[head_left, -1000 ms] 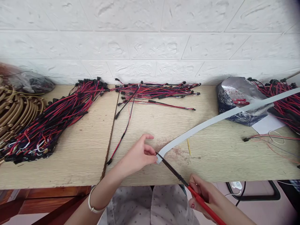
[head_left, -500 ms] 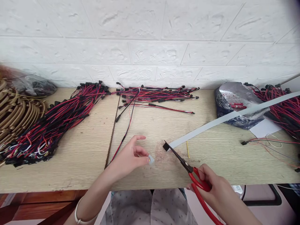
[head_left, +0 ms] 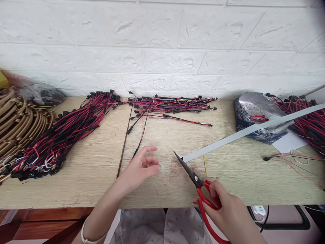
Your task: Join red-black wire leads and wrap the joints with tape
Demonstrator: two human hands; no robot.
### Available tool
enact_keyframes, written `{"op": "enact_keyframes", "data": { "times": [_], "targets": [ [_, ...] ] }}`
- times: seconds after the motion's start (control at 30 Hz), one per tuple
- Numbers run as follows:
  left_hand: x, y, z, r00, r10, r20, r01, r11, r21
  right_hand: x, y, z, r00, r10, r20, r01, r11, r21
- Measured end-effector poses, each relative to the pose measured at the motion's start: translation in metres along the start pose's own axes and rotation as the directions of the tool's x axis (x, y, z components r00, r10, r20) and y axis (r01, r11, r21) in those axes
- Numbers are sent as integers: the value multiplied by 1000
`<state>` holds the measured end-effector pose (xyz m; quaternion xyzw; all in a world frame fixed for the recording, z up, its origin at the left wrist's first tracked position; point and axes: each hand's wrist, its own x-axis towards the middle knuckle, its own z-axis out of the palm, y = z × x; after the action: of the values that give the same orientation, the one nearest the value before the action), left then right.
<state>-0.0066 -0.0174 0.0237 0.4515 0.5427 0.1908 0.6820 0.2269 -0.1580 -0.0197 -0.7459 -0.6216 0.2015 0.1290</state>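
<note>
Pinched in left hand (head_left: 139, 171), between thumb and bent finger, forefinger extended: small pale scrap (head_left: 162, 167), over table (head_left: 101, 159). Gripped in right hand (head_left: 225, 206), fingers wrapped around handles (head_left: 204, 217): red-handled scissors (head_left: 196, 178), with blades (head_left: 187, 167) at near end of long pale strip (head_left: 218, 145). Behind, along wall (head_left: 162, 34): bundle of wires (head_left: 172, 104).

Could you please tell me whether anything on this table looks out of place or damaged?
A reddish-brown smudge marks the tabletop beside the scissors, standing out against the pale surface. A thin yellow strip lies loose near the pale tape.
</note>
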Motion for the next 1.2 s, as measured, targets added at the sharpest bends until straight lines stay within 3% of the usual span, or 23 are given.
{"op": "enact_keyframes", "data": {
  "times": [0.27, 0.4, 0.53, 0.7, 0.83, 0.93, 1.07, 1.2],
  "targets": [
    [9, -10, -1, 999, 48, 3, -47, 998, -43, -3, -5, 8, 984, -176, -19, 171, 976, -137],
    [9, -9, 0, 998, 63, -3, -63, 998, -19, 11, -1, -7, 943, -331, 39, 333, 931, -153],
    [8, -9, -2, 996, 89, -32, -89, 996, -10, 21, 7, -24, 912, -404, 66, 409, 893, -188],
    [6, -9, 4, 992, 118, -53, -115, 992, 48, 23, -1, -37, 916, -389, 98, 386, 921, 48],
    [2, -6, 17, 986, 167, -10, -164, 978, 131, 38, -35, -38, 927, -374, 22, 346, 876, 336],
    [0, -3, 25, 974, 227, 0, -222, 953, 204, 59, -62, -37, 945, -322, -54, 313, 844, 436],
    [-1, 1, 29, 952, 306, 8, -298, 921, 253, 80, -81, -38, 956, -290, 50, 238, 861, 449],
    [-2, 5, 30, 941, 337, -20, -321, 911, 259, 90, -84, -43, 948, -271, 166, 154, 849, 506]
  ]
}}
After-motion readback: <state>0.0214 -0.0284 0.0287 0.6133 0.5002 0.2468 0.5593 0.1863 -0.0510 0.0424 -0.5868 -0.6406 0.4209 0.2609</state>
